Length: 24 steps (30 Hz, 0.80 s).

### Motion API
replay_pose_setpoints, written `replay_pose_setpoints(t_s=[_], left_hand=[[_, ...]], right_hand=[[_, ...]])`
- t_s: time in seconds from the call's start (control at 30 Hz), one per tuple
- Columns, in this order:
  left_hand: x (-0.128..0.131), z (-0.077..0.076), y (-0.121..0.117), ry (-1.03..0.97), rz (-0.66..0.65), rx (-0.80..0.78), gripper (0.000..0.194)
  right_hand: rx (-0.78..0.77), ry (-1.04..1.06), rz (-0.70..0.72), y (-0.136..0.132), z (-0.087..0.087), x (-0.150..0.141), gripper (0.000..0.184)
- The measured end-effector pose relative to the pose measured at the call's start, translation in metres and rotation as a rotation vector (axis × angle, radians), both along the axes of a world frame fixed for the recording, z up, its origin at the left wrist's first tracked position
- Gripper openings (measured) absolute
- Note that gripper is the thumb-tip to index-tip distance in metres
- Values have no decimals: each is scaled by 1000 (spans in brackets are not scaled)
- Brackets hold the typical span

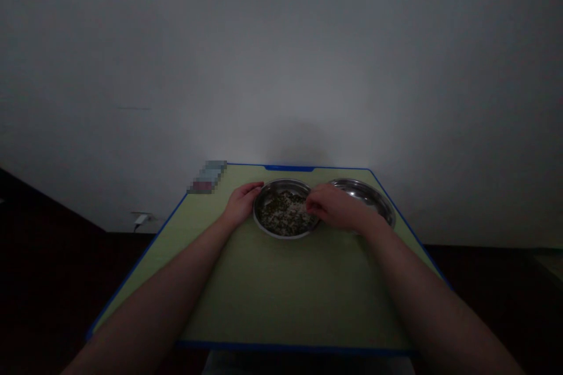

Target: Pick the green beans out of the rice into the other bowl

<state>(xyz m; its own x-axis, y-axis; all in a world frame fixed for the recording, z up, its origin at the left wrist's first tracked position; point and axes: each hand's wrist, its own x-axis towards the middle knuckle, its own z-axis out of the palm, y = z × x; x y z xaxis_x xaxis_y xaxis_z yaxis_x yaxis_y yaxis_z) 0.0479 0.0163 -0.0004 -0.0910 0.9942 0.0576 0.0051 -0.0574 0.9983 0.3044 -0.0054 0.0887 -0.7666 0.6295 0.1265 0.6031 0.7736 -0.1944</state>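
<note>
A round silver metal bowl (285,237) sits upright, holding mixed pale and dark-green grains (284,211); right beside it stands another shiny round metal bowl (382,200), partly hidden.

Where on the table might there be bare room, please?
The table is bare between left forearm and right forearm, and from left forearm to left edge. Crowded farther back, around left hand, left bowl, right hand and right bowl.

No text, label, brand, number or sign is showing legibly; the pixelated item (209,177) at the far left corner of the table (290,287) is displaying no readable characters.
</note>
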Motion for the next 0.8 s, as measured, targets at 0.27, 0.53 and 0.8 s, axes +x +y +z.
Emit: replay_pose_setpoints(t_s=[0.27,0.53,0.8], left_hand=[[-1,1,-1,15,0,-20,52],[-1,5,-3,45,16,-46,57],[0,5,-3,28,31,-31,54]], right_hand=[[18,99,-132,2,-6,44,14],[8,61,-275,14,-14,78,36],[-52,80,-317,20,-25,84,19]])
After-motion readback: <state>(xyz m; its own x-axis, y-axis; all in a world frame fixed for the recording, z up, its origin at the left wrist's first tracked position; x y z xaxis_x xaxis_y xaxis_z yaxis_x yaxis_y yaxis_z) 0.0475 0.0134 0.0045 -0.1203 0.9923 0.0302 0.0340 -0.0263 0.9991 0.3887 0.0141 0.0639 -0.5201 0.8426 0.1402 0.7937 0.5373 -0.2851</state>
